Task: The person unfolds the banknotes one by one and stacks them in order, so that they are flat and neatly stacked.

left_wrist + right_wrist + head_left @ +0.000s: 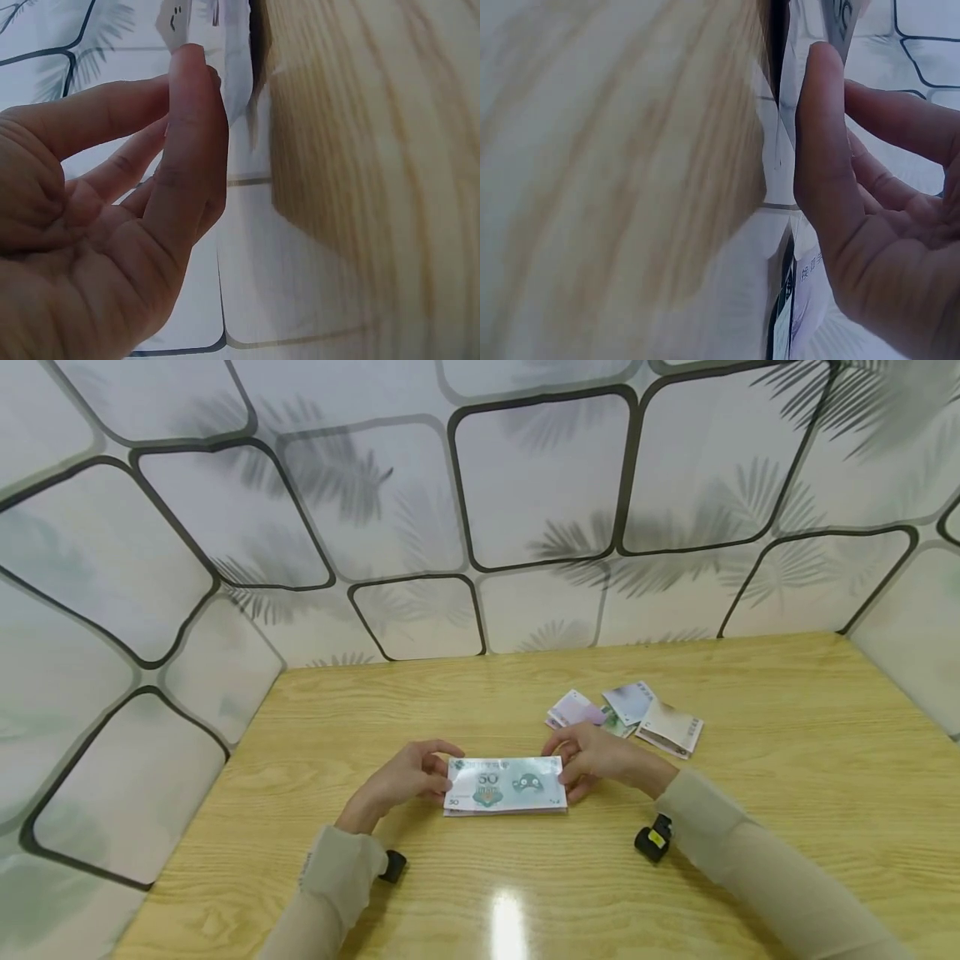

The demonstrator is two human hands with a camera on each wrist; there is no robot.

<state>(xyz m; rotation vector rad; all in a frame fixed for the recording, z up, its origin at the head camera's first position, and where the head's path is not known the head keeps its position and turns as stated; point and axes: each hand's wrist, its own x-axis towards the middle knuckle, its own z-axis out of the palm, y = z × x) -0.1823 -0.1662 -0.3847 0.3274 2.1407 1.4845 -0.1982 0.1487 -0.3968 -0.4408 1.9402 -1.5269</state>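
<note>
A pale green play banknote printed with 50 and a cartoon face is held level above the table, with another note's edge showing just below its near side. My left hand pinches its left end between thumb and fingers. At the opposite end, my right hand grips the right edge in the same way. In the left wrist view the thumb of the left hand lies against the banknote's end. The right wrist view has the thumb of the right hand against the other end of the note.
Behind my right hand lie several folded notes: a purple one, a bluish one and a brownish one. All rest on a wood-grain table. A patterned wall stands along the table's back and sides.
</note>
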